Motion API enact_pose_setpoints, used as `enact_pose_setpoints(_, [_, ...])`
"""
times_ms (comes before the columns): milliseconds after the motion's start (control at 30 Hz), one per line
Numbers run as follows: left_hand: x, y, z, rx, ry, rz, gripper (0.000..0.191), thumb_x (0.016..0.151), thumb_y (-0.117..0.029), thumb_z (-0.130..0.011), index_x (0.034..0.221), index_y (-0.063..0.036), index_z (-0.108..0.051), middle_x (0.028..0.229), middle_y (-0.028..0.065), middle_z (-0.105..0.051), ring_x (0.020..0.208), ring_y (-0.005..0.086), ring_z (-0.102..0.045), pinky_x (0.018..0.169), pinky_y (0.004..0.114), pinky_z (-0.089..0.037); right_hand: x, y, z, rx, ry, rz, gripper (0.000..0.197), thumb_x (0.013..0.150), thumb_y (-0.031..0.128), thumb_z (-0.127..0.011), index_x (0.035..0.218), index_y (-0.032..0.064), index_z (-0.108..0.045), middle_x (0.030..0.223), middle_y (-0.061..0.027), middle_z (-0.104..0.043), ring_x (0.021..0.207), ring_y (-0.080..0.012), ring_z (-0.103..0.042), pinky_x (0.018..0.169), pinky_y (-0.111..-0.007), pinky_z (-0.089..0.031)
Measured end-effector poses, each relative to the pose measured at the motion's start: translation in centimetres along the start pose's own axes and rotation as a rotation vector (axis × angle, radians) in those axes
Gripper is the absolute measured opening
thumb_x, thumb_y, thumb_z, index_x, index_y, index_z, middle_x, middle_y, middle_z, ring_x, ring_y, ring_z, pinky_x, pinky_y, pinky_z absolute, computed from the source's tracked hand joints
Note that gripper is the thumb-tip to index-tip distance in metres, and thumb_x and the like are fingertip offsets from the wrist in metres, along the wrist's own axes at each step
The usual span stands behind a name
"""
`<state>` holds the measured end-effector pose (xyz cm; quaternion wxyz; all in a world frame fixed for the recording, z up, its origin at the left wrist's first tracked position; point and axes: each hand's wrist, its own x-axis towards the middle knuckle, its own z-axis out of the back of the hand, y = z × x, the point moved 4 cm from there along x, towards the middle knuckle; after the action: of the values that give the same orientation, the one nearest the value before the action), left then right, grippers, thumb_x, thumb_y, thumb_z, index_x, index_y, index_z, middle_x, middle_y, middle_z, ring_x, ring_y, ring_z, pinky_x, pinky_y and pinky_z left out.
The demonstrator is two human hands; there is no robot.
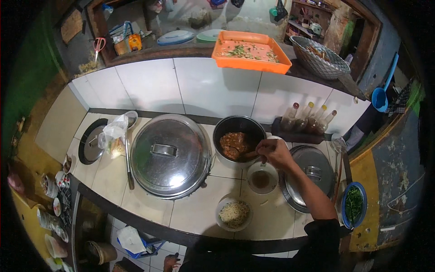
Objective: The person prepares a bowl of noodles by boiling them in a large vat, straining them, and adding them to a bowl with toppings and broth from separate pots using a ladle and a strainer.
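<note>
My right hand grips the handle of a cooking utensil at the right rim of a dark-lined pot. The utensil's far end dips into chunky brown food inside. Just below the hand sits a bowl with some brown liquid or sauce in its bottom. Nearer to me, a white bowl holds pale noodles. My left hand hangs low at the bottom edge, away from the counter; it is small and shadowed, so its grip is unclear.
A large lidded steel pot stands left of centre, and a smaller lidded pot lies right, under my forearm. Several bottles stand behind. An orange tray and a woven basket rest on the ledge. Greens fill a blue basin.
</note>
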<state>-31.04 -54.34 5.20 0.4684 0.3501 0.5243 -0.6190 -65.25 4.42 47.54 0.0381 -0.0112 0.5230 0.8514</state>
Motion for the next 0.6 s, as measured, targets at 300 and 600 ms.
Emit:
enact_pose_setpoints(300, [0.5,3.0,-0.7,-0.007,0.102,-0.132,0.039,0.092,-0.026,-0.063,0.118,0.0030,-0.058,0.106,0.0197,-0.066,0.097,0.0318,-0.066,0.077,0.049,-0.058,-8.9,5.6,-5.5,-0.742,0.032,0.611,0.025,0.080,0.017,-0.067,0.101,0.0014,-0.066,0.075,-0.0134,-0.062,0.069,-0.0248,-0.065,0.061,-0.038,-0.053])
enact_pose_setpoints(600, [1.3,5.0,0.6,0.021,0.164,-0.214,0.041,0.093,-0.030,-0.060,0.120,0.0006,-0.058,0.109,0.0186,-0.066,0.094,0.0302,-0.066,0.077,0.047,-0.057,-14.0,4.6,-13.5,-1.209,0.121,0.852,0.017,0.083,0.022,-0.061,0.084,0.0048,-0.060,0.076,-0.0105,-0.058,0.067,-0.0231,-0.064,0.055,-0.035,-0.052])
